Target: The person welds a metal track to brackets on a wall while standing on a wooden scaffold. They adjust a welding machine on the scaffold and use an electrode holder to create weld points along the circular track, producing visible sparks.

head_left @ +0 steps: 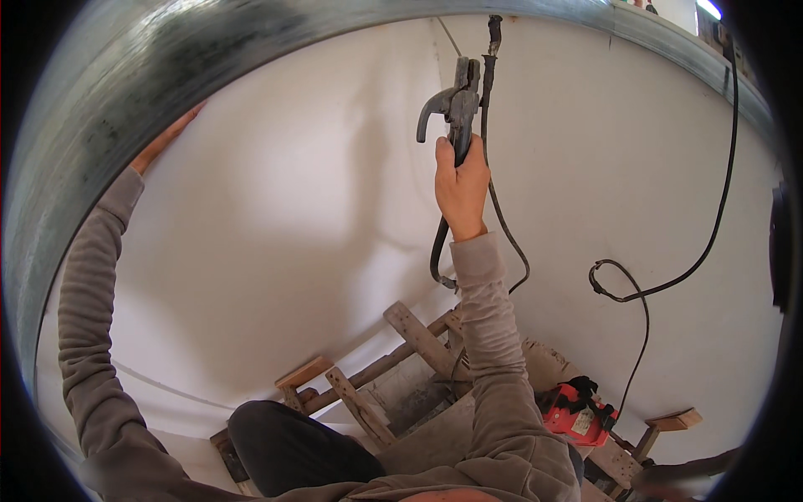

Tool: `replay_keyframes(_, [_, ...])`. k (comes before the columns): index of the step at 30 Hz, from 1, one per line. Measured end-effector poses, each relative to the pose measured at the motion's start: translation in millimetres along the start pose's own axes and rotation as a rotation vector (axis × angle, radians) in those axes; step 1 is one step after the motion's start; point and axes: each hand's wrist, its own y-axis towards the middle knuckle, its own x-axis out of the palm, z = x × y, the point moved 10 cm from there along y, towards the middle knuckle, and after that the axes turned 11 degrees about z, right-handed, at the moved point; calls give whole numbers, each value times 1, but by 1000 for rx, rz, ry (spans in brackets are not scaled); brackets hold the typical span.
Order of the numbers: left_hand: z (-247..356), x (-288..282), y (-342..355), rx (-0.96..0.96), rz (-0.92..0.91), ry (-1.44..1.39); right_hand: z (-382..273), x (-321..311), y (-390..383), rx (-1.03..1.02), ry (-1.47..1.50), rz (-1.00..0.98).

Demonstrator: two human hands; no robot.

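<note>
The person works high against a white wall [276, 209], under a curved grey metal band [125, 92] that arcs across the top of the view. The step in hand looks like arc welding along that band: the right hand [462, 184] is clenched around the handle of a welding electrode holder [456, 109], gripping it firmly with the clamp end pointing upward toward the band. A thin rod [492, 38] rises beside the clamp head toward the metal edge; whether it is seated in the clamp cannot be told. A black cable [502, 226] loops down from the holder behind the wrist, and a second black cable [711, 234] trails across the wall to the right.

The right arm is stretched nearly straight up, its grey sleeve running from the lower edge of the view to the wrist. The left arm reaches up and out to the left, bent at the elbow, and the left hand [167, 138] rests at the underside of the metal band; its fingers are mostly hidden, so its grip cannot be told.

Judging from this pose, the next move calls for a steady tip held at the seam while the left hand braces.

Below, wooden trestle pieces [393, 351] and a red tool [577, 414] lie near the person's knee.
</note>
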Motion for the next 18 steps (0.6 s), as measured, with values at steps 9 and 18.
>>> replay_keyframes(9, [-33, 30, -1, -60, 23, -113, 0, 2, 1, 2, -39, -5])
replay_keyframes(18, [-15, 3, -3, -97, -53, 7, 8, 6, 1, 25, -39, -20])
